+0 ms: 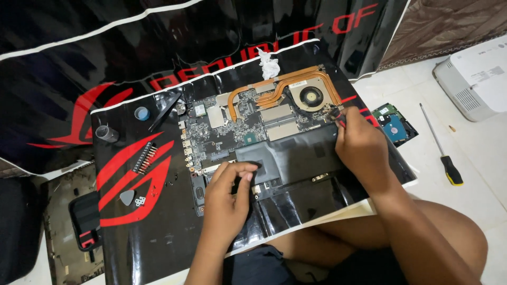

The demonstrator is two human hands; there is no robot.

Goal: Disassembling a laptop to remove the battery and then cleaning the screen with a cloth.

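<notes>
My right hand (363, 148) covers most of the small screwdriver (339, 118) it grips; only the dark and red tip end shows, set on the laptop board (232, 132) just beside the round fan (311, 96). Fingers are curled closed round the tool. What the tip touches is too small to make out.

My left hand (228, 196) rests on the near edge of the black battery panel (288, 158), fingers bent and pressed down on it, holding nothing that I can see. The palm hides the board's lower edge.

The board lies on a glossy black and red poster (132, 211), whose near edge overhangs my legs. The copper heat pipes (280, 84) curve along the far edge, with a crumpled white tissue (269, 62) just beyond them.

Open poster lies left of the board, holding a strip of screwdriver bits (144, 158), a grey pick (127, 197) and a small blue cap (141, 113).

On the floor right of the poster: a hard drive (393, 124), partly tucked under the poster's edge, a long yellow-handled screwdriver (442, 153), and a white device (472, 79), cut off by the frame.
</notes>
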